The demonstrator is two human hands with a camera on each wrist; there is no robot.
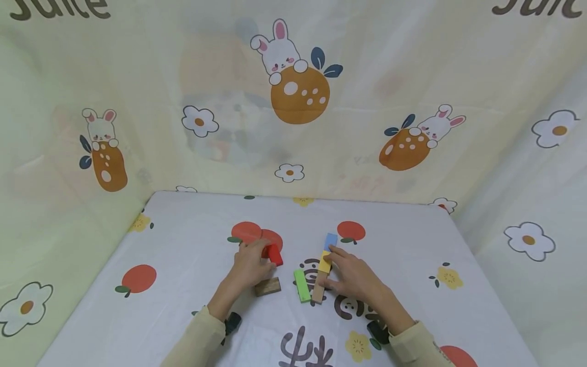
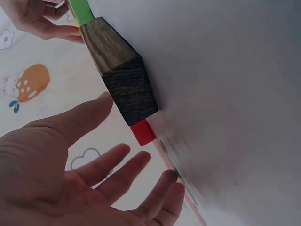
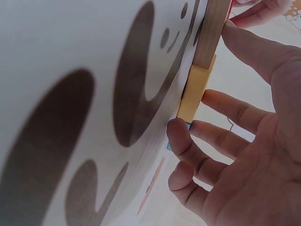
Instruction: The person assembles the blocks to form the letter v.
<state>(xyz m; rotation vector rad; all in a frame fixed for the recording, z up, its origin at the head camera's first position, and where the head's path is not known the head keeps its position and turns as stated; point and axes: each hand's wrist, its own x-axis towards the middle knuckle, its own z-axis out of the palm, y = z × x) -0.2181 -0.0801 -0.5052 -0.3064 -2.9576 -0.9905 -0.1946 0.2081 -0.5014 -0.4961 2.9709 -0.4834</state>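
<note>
My left hand [image 1: 249, 262] is beside a red block [image 1: 275, 255], its thumb and fingers spread; whether they touch it I cannot tell. Just below lies a dark brown wooden block [image 1: 268, 286], which partly covers the red block [image 2: 142, 133] in the left wrist view. Blue [image 1: 330, 241], yellow [image 1: 324, 261] and light brown [image 1: 319, 287] blocks form a row, end to end. My right hand [image 1: 355, 272] lies along the row's right side, fingers by the blue and yellow blocks, thumb at the light brown one. A green block [image 1: 301, 286] lies left of the row.
The blocks lie on a table under a white cloth [image 1: 192, 255] printed with fruit and flowers. A patterned curtain [image 1: 229, 153] rises behind and at both sides. Dark wrist-worn devices [image 1: 378, 332] sit under both wrists.
</note>
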